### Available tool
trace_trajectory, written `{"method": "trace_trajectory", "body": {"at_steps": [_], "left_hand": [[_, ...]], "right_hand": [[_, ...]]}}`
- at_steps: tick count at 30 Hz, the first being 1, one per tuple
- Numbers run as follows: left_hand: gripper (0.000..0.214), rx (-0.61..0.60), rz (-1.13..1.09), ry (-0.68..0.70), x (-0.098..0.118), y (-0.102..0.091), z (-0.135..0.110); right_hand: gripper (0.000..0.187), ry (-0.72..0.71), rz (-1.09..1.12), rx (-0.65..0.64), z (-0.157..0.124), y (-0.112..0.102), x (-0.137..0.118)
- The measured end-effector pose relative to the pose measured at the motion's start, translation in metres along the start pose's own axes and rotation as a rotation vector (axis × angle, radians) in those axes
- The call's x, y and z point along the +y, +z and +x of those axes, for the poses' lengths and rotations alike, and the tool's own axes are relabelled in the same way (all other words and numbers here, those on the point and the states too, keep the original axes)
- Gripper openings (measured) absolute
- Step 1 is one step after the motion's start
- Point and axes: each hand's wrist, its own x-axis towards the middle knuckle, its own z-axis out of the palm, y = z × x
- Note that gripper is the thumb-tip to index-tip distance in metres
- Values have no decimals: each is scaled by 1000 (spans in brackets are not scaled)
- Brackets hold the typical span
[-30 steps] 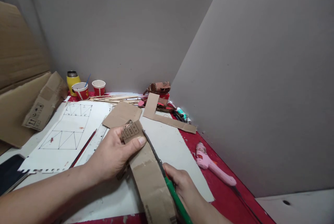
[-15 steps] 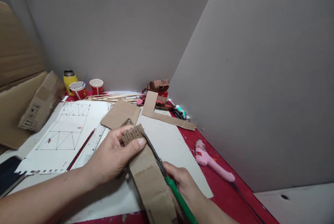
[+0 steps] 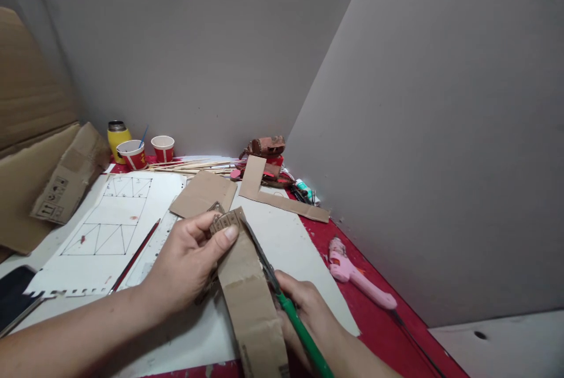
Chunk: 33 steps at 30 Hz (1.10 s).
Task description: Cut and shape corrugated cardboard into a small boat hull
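My left hand [image 3: 189,260] pinches the far end of a long brown cardboard strip [image 3: 249,295], thumb on top of its printed corner. My right hand [image 3: 308,313] is closed around green-handled scissors [image 3: 291,313] whose dark blades [image 3: 259,251] run along the strip's right edge up to its far corner. Both hands hover low over a white sheet [image 3: 291,248] on the red table [image 3: 374,325]. Part of my right hand is hidden under the strip.
A drawing sheet [image 3: 114,219] with a red pencil [image 3: 134,254] and ruler lies left. Cardboard pieces [image 3: 205,191], an L-shaped offcut [image 3: 273,193], wooden sticks [image 3: 194,164], two paper cups [image 3: 163,147], a yellow flask [image 3: 115,134] sit behind. A pink glue gun [image 3: 359,278] lies right. Grey walls close in.
My left thumb has slid a little further over the strip's printed corner, and the strip has tilted slightly. The scissors stay along its right edge.
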Motion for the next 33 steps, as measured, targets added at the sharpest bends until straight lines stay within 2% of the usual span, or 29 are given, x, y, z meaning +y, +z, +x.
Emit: {"method": "trace_trajectory", "body": {"at_steps": [3,6,13,18,25,29,31,33], "left_hand": [[19,-88,91,16,4,-3,2],[20,-148,135,14,7,-5,3],[25,-140,253,-36,12,-8,3],[23,-120,191,-83,12,-8,6],[28,-46,136,-63,2,-5,7],[25,-2,206,11,3,-15,13],[24,102,263,115,10,-22,17],[23,270,349,284,19,-29,19]], "right_hand": [[37,-57,-123,-12,0,-4,-2],[36,-78,-149,-18,0,-5,-2],[42,-2,-73,-57,-3,-4,1],[50,-14,28,-53,-3,-3,2],[50,13,2,-47,-2,-3,0],[39,-19,-205,6,3,-12,-5],[36,5,-349,38,5,-20,-10],[35,52,-486,85,8,-30,-13]]}}
